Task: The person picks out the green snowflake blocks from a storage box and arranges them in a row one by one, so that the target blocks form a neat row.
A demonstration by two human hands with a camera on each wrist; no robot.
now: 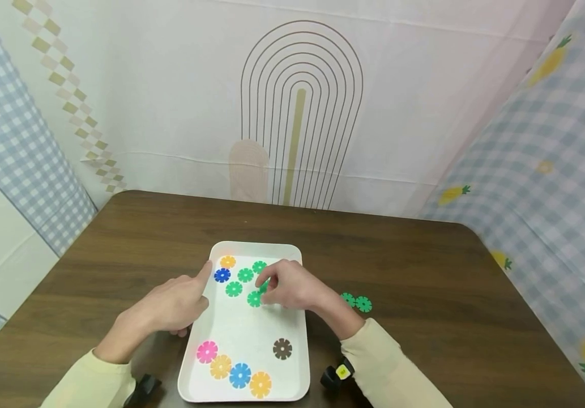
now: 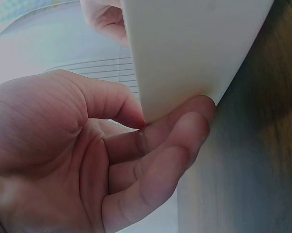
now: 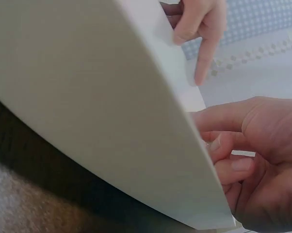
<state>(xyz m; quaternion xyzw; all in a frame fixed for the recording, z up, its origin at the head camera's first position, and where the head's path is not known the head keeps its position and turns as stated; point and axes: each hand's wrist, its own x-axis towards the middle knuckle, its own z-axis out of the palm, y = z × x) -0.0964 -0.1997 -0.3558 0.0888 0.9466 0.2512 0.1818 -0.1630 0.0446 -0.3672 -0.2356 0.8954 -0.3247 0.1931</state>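
My left hand (image 1: 177, 300) holds the left rim of a white tray (image 1: 243, 328), index finger stretched along the edge. The left wrist view shows the thumb and curled fingers (image 2: 158, 179) around the tray's side wall. Over the upper right of the tray, my right hand (image 1: 292, 283) pinches a green notched plastic disc (image 1: 264, 287) between thumb and index finger, largely hidden by the fingers. Another green disc (image 1: 254, 298) lies right at the thumb tip. More green discs (image 1: 245, 275) lie to the left, near a dark blue disc (image 1: 222, 275) and an orange disc (image 1: 228, 262).
Along the tray's near end lie a pink disc (image 1: 207, 352), a light blue disc (image 1: 240, 375), orange discs (image 1: 260, 385) and a brown disc (image 1: 282, 349). Two green discs (image 1: 363, 304) rest on the wooden table (image 1: 425, 272) beyond my right forearm. A cloth curtain (image 1: 180, 102) hangs behind.
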